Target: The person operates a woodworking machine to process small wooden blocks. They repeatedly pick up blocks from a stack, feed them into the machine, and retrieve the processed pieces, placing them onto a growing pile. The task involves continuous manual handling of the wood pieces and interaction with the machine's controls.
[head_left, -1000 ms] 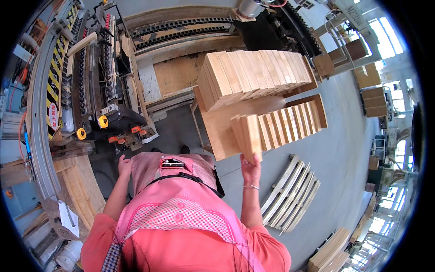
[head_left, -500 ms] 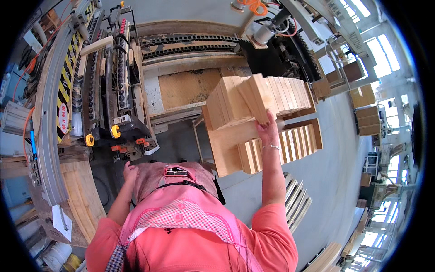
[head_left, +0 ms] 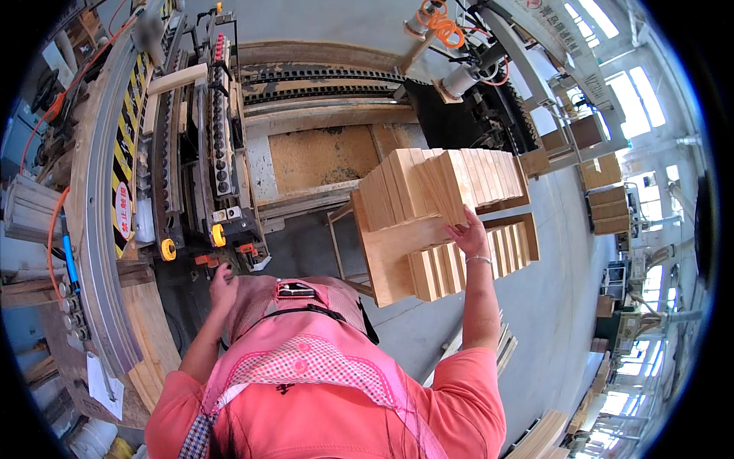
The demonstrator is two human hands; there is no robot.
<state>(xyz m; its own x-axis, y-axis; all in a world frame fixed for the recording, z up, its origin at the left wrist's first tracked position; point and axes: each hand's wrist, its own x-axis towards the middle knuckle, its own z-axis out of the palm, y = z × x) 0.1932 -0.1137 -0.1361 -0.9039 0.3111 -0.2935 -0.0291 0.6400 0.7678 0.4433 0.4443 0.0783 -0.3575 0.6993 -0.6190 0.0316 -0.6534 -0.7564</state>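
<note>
Machine: woodworking feed machine (head_left: 191, 153) with its curved rail and yellow-black striped guard fills the left and top of my view, a sawdust-covered bed beside it.
Cart: wooden rack (head_left: 382, 256) stands just right of me, holding two tiers of upright wooden boards.
Upper stack: top row of wooden boards (head_left: 440, 183) is where my right arm now reaches; a second ago it was on the lower row (head_left: 470, 260), so I have moved up a tier.
Right hand: my right hand (head_left: 468, 236) rests against the lower front edge of the upper boards, fingers curled onto the wood, gripping one board's end as far as I can tell.
Left hand: my left hand (head_left: 222, 277) is by the machine's front edge, near the yellow knobs (head_left: 191, 241), unchanged; fingers loosely bent, whether pinching anything I cannot tell.
Meaning: judging by the shift, I am picking from the top stack next.
</note>
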